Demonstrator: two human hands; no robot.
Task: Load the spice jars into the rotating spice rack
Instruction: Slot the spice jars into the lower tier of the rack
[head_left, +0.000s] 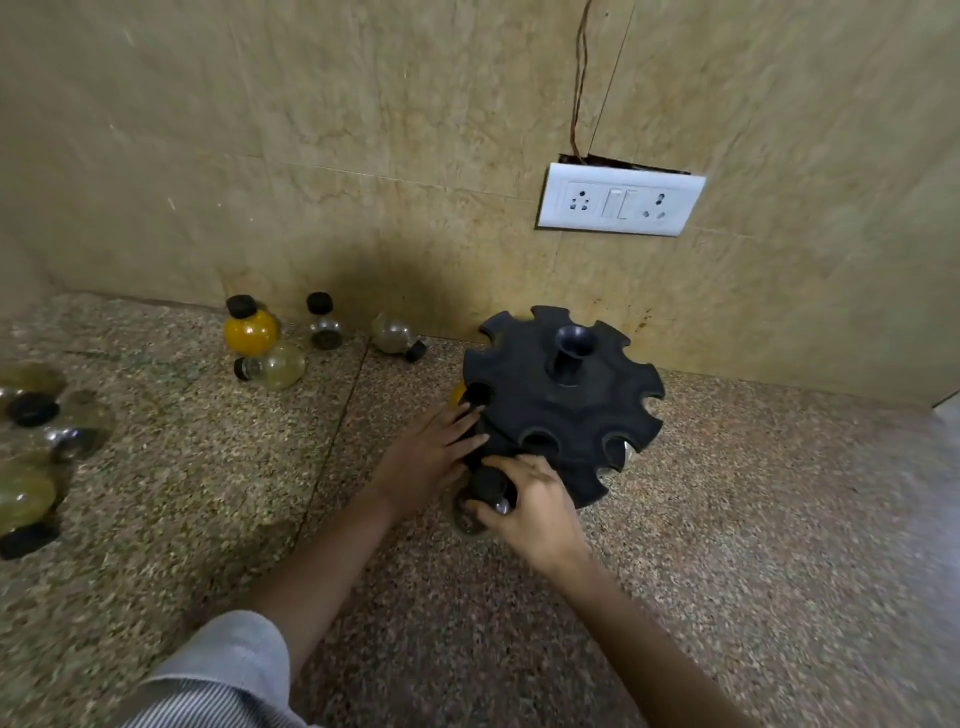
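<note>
The black rotating spice rack (571, 410) stands on the speckled counter near the wall, its notched top disc tilted toward me. My left hand (434, 452) lies with straight fingers against the rack's left edge. My right hand (524, 501) grips a black-capped glass spice jar (488, 493) at the rack's front lower edge. A yellow-filled jar (458, 395) peeks out under the rack's left side, and another glass jar (626, 452) shows in a front-right notch.
Loose round jars lie at the back left: a yellow one (251, 327), a small clear one (324, 325), a toppled clear one (397, 338) and a pale one (275, 366). Several blurred jars (36, 441) crowd the far left. A white socket plate (621, 200) is on the wall.
</note>
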